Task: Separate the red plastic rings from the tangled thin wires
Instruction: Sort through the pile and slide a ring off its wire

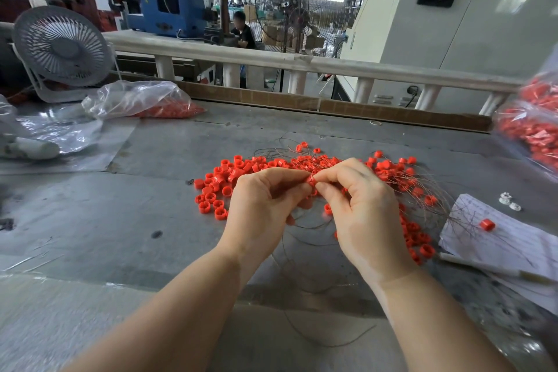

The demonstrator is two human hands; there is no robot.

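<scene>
A pile of small red plastic rings (229, 172) lies spread across the grey table (120, 220), mixed with thin tangled wires (422, 187) on the right. My left hand (259, 205) and my right hand (359, 208) meet above the pile. Both pinch one red ring (311, 180) between thumbs and fingertips. More thin wire (302, 238) loops down below my hands toward the table's near edge. Rings under my hands are hidden.
Clear plastic bags of red rings lie at the back left (145, 100) and at the right edge (534, 124). A small white fan (60, 48) stands at the back left. Written paper (507, 238) with one loose ring (486, 224) lies at the right. A white rail (271, 60) borders the table.
</scene>
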